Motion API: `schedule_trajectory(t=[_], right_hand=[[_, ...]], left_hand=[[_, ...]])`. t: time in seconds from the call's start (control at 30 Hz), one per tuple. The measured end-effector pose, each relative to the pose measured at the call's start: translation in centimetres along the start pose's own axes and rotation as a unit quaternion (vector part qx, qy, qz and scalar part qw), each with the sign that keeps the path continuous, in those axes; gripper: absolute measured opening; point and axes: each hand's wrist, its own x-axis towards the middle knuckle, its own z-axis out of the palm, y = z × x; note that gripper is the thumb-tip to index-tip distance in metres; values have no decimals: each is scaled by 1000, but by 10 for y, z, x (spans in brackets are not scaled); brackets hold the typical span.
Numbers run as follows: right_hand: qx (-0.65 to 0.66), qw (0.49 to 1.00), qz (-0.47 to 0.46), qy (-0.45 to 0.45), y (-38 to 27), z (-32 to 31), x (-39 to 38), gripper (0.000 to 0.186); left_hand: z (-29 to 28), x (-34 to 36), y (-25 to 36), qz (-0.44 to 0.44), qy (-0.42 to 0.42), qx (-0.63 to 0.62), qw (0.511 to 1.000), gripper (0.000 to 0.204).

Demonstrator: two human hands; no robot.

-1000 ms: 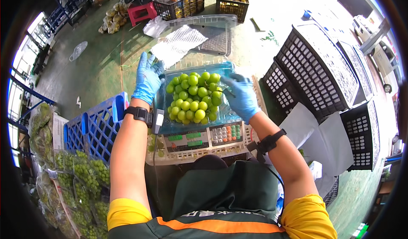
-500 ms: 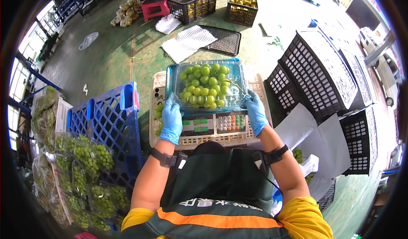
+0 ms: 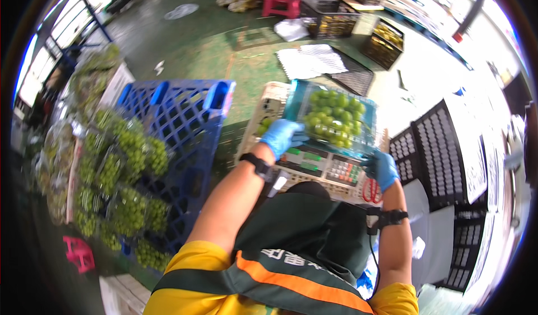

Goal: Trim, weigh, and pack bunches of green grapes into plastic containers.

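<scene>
The left hand (image 3: 284,138), blue-gloved, lay in the middle of the frame with its grip at the lower left corner of a clear box (image 3: 315,136). The right hand (image 3: 383,168), right of centre, had its grip by the lower right corner. Blur made it impossible to tell whether either grip had closed on the plastic or only rested against it.

The box sat on the blue pan (image 3: 293,101) of a scale (image 3: 320,165), a little above centre. It was filled: green grapes (image 3: 337,113) took up most of it, and glare across them suggested the lid was down. The scale's display was lit, though too blurred to read, so whether weighing was finished could not be judged.

Loose grapes (image 3: 263,126) remained just left of the pan, outside the box. Farther out, bagged grapes (image 3: 126,180) filled the left of the frame beside a blue pallet (image 3: 188,130), seemingly already wrapped.
</scene>
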Motion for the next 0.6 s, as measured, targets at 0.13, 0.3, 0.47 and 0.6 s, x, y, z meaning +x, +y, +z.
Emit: schedule_trajectory(t=[0.13,0.3,0.47,0.6], right_hand=[[98,994,22,34,-4,4,0,35],[45,984,-103,136,15,-1,21,23],[159,962,-221,-13,-23,9,-23,11],[-92,940,-326,-41,-62,61,-97,30]], left_hand=[[8,18,-22,116,49,58,990,17],[11,32,-36,210,88,131,965,15],[20,-24,-22,65,105,-166,978,10],[-10,-73,-51,42,-35,-400,915,29]])
